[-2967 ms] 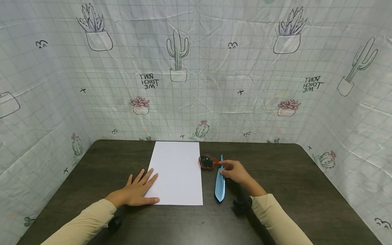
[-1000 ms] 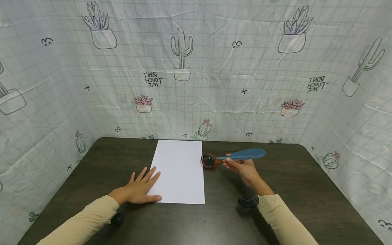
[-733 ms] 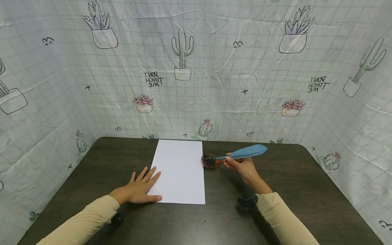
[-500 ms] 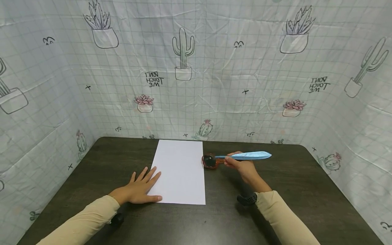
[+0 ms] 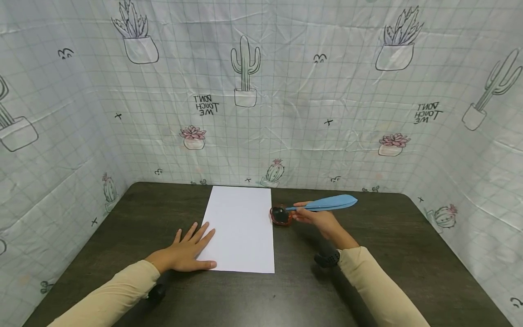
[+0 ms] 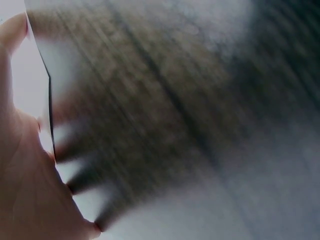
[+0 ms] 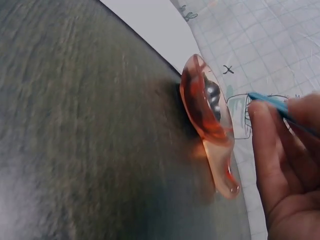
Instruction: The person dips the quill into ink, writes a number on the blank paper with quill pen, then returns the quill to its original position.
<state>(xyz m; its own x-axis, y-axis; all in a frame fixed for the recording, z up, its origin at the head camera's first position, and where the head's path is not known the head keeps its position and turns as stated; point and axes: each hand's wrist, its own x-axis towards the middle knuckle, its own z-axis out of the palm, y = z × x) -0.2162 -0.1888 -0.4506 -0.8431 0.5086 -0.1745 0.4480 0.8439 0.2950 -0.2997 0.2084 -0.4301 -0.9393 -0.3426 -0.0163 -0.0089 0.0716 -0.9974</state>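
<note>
My left hand (image 5: pixel 184 254) lies flat with spread fingers across the left edge of a blank white sheet of paper (image 5: pixel 241 231). Between thumb and fingers, my right hand (image 5: pixel 320 220) pinches a blue feather quill (image 5: pixel 333 202) close to its thin end. The vane points right and the tip points left, overlapping a small translucent orange dish (image 5: pixel 288 220) in the head view. Dark, glossy liquid shows in the dish, and the right wrist view shows its short handle (image 7: pixel 220 165). In that view the quill's tip (image 7: pixel 255 96) appears apart from the bowl.
The dish sits right beside the paper's right edge on a dark wood-grain table (image 5: pixel 380 254). A white cloth with printed cactus drawings (image 5: pixel 286 113) hangs along the back and both sides. A black band (image 5: pixel 327 258) is on the right wrist.
Three seconds ago the quill's vane pointed toward me; it has since swung to the right. Lately the right hand has shifted slightly left toward the dish. The left hand stays put.
</note>
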